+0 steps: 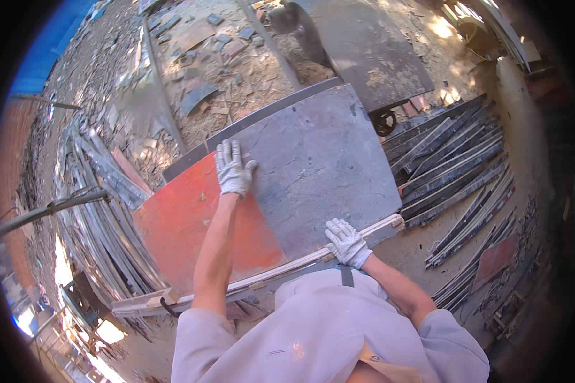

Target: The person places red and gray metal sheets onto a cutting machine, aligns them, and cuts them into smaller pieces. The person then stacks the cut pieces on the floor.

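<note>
A large flat board lies in front of me, its left part painted red and the rest a scuffed grey. My left hand, in a pale knitted work glove, rests on its top near where red meets grey, fingers stretched out. Gloved alike, my right hand lies on the near edge with its fingers extended, the palm over a pale wooden strip. That strip runs along the board's near edge, close to my waist. What lies beneath the right palm is hidden.
Long narrow wooden strips lie piled at left and right. Beyond the board stands a dark flat metal table with a handwheel under its near side. Broken wood scraps litter the ground at the far left. A pole juts in from the left.
</note>
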A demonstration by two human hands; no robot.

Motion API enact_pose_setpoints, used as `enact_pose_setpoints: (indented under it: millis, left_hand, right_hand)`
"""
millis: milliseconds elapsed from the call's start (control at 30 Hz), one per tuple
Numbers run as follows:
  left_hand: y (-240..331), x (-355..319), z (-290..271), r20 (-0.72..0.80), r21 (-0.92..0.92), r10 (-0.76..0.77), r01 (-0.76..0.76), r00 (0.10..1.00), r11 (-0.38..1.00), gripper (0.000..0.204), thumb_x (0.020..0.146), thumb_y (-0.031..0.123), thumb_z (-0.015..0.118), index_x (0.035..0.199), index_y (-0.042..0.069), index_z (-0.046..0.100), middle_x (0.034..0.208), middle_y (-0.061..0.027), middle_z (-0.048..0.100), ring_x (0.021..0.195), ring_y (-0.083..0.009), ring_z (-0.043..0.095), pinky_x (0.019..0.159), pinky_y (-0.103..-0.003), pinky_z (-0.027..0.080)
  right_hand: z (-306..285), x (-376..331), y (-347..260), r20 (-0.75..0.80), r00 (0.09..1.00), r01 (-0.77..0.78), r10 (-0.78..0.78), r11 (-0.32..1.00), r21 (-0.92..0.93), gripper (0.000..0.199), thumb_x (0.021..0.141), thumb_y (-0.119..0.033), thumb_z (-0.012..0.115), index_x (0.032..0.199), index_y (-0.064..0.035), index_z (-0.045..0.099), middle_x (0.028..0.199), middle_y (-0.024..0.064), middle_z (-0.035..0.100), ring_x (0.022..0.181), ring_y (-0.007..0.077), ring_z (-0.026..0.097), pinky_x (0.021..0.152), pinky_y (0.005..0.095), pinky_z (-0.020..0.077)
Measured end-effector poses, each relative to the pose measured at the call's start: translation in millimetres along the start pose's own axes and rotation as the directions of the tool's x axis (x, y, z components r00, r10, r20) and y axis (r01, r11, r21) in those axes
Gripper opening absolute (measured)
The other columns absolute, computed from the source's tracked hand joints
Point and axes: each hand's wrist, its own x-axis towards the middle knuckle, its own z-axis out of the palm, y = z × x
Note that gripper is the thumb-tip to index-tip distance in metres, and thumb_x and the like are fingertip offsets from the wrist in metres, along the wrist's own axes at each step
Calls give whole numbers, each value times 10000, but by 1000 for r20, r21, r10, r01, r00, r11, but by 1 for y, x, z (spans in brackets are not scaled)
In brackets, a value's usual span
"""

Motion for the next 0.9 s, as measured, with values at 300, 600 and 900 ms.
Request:
enact_pose_setpoints:
  millis: [300, 600, 900]
  left_hand:
    - [58, -183, -4, 234, -248, 78, -18, 969, 969, 809, 967, 291, 687, 1639, 16, 330, 1745, -207, 216, 1624, -382, 175, 1328, -495, 159]
    - [17, -236, -1, 230, -542, 169, -19, 958, 840, 510, 977, -4, 560, 1475, 99, 597, 1613, -135, 498, 1548, -343, 382, 1276, -452, 322]
    - [21, -252, 12, 150, -492, 224, -123, 963, 862, 498, 963, -7, 575, 1442, 119, 620, 1593, -134, 523, 1520, -347, 426, 1271, -470, 337]
  right_hand:
    - [17, 17, 0, -186, 980, 56, -70, 995, -77, 434, 976, -274, 643, 1290, 24, 672, 1448, 233, 604, 1393, 418, 544, 1203, 552, 392]
    - [21, 41, 2, -245, 967, 46, -75, 991, -122, 363, 977, -251, 638, 1244, -10, 687, 1355, 206, 663, 1312, 393, 606, 1152, 529, 440]
    - [23, 30, -4, -272, 959, 46, -77, 992, -119, 357, 972, -258, 649, 1233, -19, 697, 1355, 200, 667, 1307, 389, 612, 1139, 526, 451]
